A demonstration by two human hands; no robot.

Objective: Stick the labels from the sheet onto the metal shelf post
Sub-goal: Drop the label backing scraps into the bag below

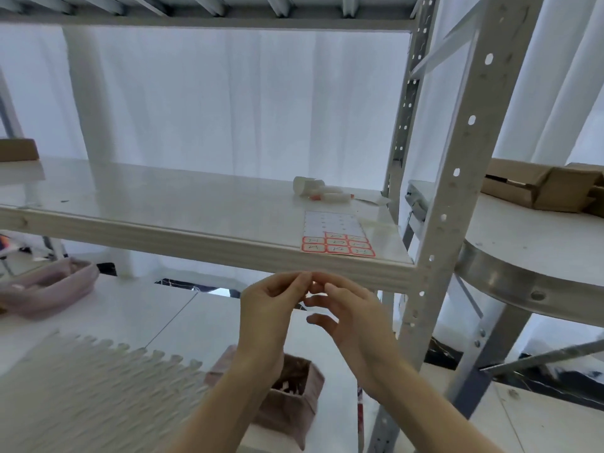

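Label sheet (336, 238): lies flat on the shelf board (196, 204), at its near right corner. The far rows are peeled bare; red-bordered labels remain in the near rows.

Metal shelf post (457, 178): perforated upright, just right of the sheet, at the board's corner.

Left hand (271, 308): below the board's near edge, thumb and forefinger tips brought together.

Right hand (353, 318): beside it, its fingertips meeting the left hand's, other fingers loosely spread. Whether either hand's fingers hold a label cannot be told through the blur.

Small white bottle (307, 184): on its side, far of the sheet.

Cardboard box (539, 188): on the round bench (523, 243), right of the post.

Pink pouch (49, 286): left, lower level.
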